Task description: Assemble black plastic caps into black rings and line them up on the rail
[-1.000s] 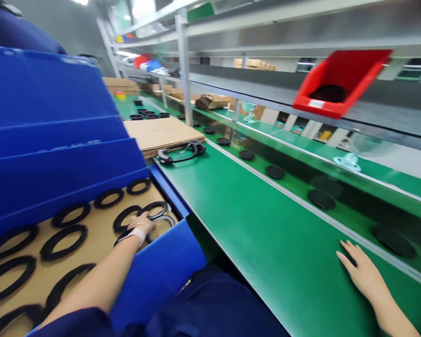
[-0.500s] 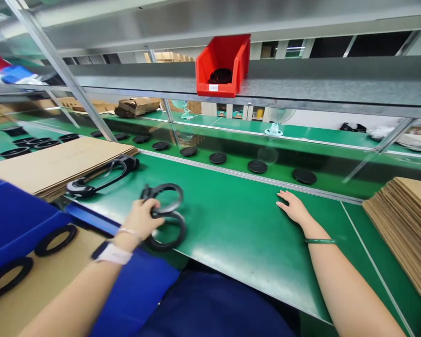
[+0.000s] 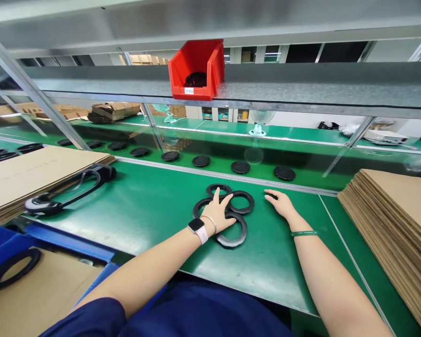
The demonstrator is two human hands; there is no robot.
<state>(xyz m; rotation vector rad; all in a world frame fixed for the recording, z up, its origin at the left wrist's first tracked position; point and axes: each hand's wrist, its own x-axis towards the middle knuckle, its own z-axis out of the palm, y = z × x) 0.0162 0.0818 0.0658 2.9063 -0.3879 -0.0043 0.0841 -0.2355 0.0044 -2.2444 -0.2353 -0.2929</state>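
Several black rings [image 3: 244, 230] lie grouped on the green work surface [image 3: 150, 201] in front of me. My left hand [image 3: 216, 216] rests over the middle of them, fingers spread and touching the rings, partly covering some. A smaller ring [image 3: 226, 187] shows just beyond its fingertips. To the right, my right hand [image 3: 282, 204] hovers at or on the surface with fingers extended and nothing in it. A row of black discs [image 3: 240, 167] sits on the green strip behind the metal rail.
A cardboard stack [image 3: 382, 224] stands at the right, and flat cardboard [image 3: 38, 171] lies left beside a headset-like device [image 3: 45, 204]. A blue bin [image 3: 7, 238] at lower left holds a black ring [image 3: 31, 267]. A red bin [image 3: 215, 70] sits on the shelf above.
My left hand has carried the black rings rightward from the left side and set them down on the green surface, its fingers now spread. The right hand stays near its place. My view has shifted right.
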